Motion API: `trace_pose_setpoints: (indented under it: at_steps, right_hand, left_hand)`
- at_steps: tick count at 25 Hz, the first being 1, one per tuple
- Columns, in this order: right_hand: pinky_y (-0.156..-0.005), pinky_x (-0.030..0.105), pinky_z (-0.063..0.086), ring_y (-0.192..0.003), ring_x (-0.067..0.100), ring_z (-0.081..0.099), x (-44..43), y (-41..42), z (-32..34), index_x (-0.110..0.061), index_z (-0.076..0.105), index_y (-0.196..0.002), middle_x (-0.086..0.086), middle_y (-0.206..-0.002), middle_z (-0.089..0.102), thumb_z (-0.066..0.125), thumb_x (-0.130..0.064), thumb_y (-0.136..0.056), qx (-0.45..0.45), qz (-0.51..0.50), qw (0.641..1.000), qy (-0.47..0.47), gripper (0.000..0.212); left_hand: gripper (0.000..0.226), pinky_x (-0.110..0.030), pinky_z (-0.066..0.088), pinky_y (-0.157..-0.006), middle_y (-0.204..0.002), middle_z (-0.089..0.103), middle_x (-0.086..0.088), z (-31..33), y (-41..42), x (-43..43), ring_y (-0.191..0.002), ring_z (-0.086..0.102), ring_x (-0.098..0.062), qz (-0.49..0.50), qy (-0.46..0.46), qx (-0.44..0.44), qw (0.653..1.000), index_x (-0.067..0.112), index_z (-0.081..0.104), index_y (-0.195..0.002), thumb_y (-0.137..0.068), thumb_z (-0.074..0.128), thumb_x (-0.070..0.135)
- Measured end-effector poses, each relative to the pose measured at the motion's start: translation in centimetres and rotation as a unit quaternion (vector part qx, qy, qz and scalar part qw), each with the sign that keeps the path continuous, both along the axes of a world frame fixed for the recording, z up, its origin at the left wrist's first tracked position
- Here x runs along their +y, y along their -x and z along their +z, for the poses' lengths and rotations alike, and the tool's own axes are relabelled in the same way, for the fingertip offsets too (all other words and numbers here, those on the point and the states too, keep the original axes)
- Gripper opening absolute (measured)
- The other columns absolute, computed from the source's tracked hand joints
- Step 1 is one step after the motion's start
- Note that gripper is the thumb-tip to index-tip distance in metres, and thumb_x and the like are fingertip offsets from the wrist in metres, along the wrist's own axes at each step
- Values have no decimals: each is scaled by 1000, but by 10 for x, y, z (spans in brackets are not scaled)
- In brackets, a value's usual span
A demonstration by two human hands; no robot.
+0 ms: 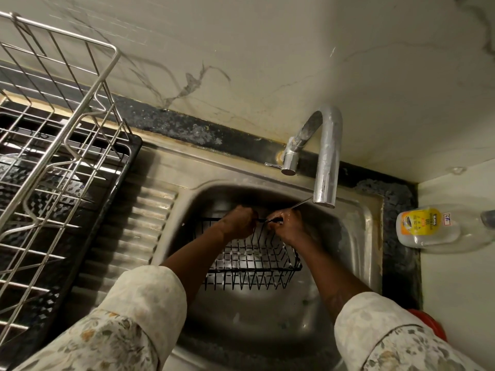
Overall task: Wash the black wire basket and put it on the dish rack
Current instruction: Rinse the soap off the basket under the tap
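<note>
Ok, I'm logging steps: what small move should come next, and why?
Probably turn the black wire basket so its near side comes under the faucet: left hand and right hand grip the far rim beneath the spout, and white flecks, seemingly suds, dot the near wires.

It was a home kitchen: a steel sink (369, 218) with a curved tap (325, 156), a dish rack (61, 145) at left, marbled wall tiles (241, 49) beyond.

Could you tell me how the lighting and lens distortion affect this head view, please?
Head view: dim, warm light; glare on the sink floor beneath the basket and on the faucet; wide-angle distortion stretches the rack at left; the frame edges look soft.
</note>
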State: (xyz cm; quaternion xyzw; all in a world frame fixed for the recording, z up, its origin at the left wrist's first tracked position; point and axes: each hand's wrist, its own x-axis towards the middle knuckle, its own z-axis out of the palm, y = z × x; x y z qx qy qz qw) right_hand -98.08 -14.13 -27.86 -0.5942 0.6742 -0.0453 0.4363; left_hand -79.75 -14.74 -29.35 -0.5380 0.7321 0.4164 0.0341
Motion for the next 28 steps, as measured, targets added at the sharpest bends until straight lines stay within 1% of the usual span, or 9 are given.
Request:
trace_pose_setpoints:
  at_steps: [2,5,8,10,13,16,22,25,28]
  right_hand:
    - [-96,35,54,-103,12,66,1,-2,0,-28,77,-95,-3,-105,74,78,-9,-84,5,1,1000,-7,22]
    - [-97,35,53,-105,12,65,2,-4,4,-24,76,-101,-5,-109,72,77,-8,-84,15,1,1000,-6,23]
    - [-80,27,52,-91,8,59,3,-7,10,-25,71,-98,-13,-95,59,79,-17,-84,46,-43,998,6,18]
    - [-69,24,48,-85,8,60,2,-11,9,-27,71,-94,-11,-91,63,79,-27,-84,71,-48,996,13,13]
    - [-75,28,49,-90,10,62,-1,-19,8,-29,73,-102,-6,-100,68,74,-32,-88,66,-23,998,-8,14]
    - [-81,29,50,-89,10,60,-4,-22,14,-26,74,-101,-5,-96,68,72,-27,-90,57,-2,998,-11,11]
    - [-89,37,55,-99,16,63,-1,-20,13,-30,73,-104,-4,-106,68,76,-20,-86,78,31,996,-35,21]
    - [-88,38,57,-98,15,64,1,-18,14,-30,74,-103,-3,-105,69,77,-18,-83,84,48,995,-34,24]
    - [-79,34,57,-90,14,65,0,-18,11,-28,74,-96,-2,-96,69,77,-22,-83,110,61,991,-39,14]
  left_hand:
    - [15,-18,46,-62,-84,64,4,2,1,1,-70,60,-7,7,-7,-6,1000,19,68,-97,-101,54,22]
    - [20,-29,58,-67,-83,67,-1,0,2,-1,-72,66,-14,11,-22,-33,999,24,62,-79,-98,55,24]
    - [23,-32,57,-68,-83,66,-4,1,-1,0,-70,63,-16,33,-21,-54,998,19,63,-80,-97,51,29]
    - [20,-34,58,-74,-93,69,-10,2,-2,0,-75,62,-20,38,-29,-67,997,19,65,-86,-94,52,31]
    - [17,-36,60,-78,-94,71,-9,3,-4,1,-81,67,-24,35,-38,-72,996,19,64,-82,-92,54,29]
    - [25,-35,59,-75,-87,67,-5,0,-8,4,-77,65,-21,45,-42,-74,995,23,54,-68,-92,54,30]
    - [28,-37,59,-77,-90,64,-10,1,-10,11,-80,65,-26,41,-52,-66,996,26,45,-66,-93,52,29]
    - [29,-35,57,-72,-92,66,-11,1,-9,12,-76,62,-24,44,-46,-60,996,25,45,-66,-94,53,27]
    - [24,-36,58,-75,-93,67,-11,4,-9,13,-78,63,-23,51,-45,-68,995,20,51,-73,-95,53,27]
